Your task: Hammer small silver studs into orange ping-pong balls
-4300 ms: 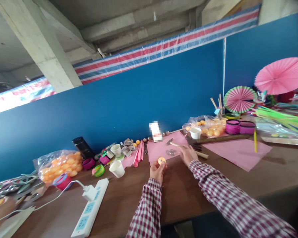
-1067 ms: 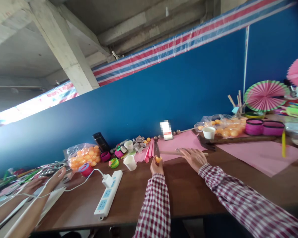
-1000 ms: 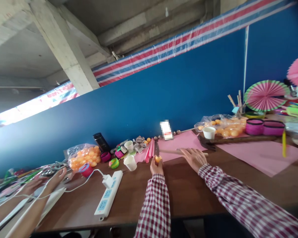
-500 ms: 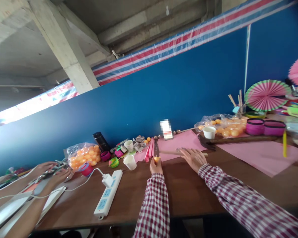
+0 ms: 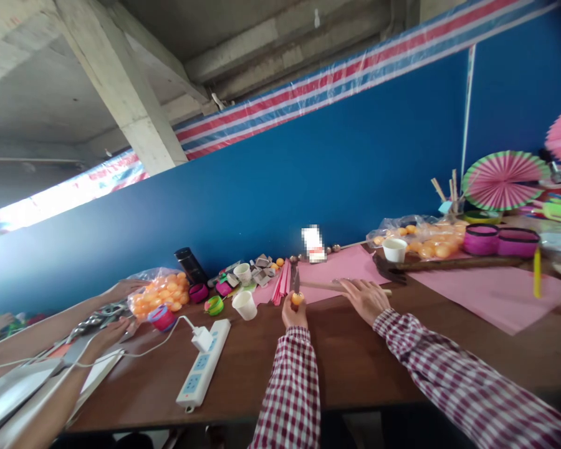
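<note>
My left hand [image 5: 294, 315] is closed around a small orange ball [image 5: 298, 299], which shows between the thumb and fingers just above the table. Right behind the ball lies a narrow dark metal tool [image 5: 296, 278]; its kind is unclear. My right hand [image 5: 365, 300] rests palm down with its fingers stretched out, over a thin wooden stick [image 5: 322, 287]. That stick lies across the near edge of a pink paper sheet [image 5: 341, 265], and its right end pokes out past the hand. Folded pink paper strips [image 5: 282, 282] are left of the tool.
A white power strip [image 5: 203, 368] and white paper cups [image 5: 245, 305] stand left of my hands. Bags of orange balls [image 5: 161, 293] lie on both sides. Farther left, another person's hands [image 5: 115, 330] work at the table. A blue partition [image 5: 262, 206] bounds the back.
The orange ball shows more fully in my left hand, which has turned slightly. My right hand has barely moved. The other person's far hand has shifted toward the bag of balls.
</note>
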Demonstrator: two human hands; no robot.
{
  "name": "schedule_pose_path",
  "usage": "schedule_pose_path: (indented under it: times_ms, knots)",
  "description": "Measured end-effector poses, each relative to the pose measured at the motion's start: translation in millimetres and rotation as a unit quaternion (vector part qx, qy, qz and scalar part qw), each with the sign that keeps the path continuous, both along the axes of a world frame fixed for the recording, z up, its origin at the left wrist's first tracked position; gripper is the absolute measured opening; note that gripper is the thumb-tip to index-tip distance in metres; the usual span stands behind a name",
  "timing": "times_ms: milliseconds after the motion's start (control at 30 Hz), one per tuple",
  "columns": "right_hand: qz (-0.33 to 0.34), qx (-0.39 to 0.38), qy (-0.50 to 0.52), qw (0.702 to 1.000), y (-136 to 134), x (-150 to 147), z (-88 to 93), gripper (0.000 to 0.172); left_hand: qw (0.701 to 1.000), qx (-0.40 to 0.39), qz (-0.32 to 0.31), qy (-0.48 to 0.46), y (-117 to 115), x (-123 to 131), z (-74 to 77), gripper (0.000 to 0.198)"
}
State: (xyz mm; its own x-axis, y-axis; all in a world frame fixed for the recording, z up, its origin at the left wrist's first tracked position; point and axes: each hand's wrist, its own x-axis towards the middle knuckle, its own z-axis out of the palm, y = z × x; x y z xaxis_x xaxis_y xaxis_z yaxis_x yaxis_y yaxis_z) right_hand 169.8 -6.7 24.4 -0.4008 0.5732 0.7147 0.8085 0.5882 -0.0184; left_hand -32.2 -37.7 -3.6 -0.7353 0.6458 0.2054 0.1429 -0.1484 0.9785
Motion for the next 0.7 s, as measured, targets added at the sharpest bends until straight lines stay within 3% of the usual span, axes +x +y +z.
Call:
schedule_pose_path:
  times_ms: [367,700]
  knots:
    - [-0.005,0.0,0.0,1.0,-0.6,-1.4,-0.7,0.031,0.999,-0.01,0.014,0.036,-2.0,-1.1,0.2,0.043]
    - [-0.005,-0.008,0.006,1.0,0.1,-0.7,-1.0,0.03,1.0,-0.006,-0.002,-0.002,-0.1,-0.6,-1.4,0.039]
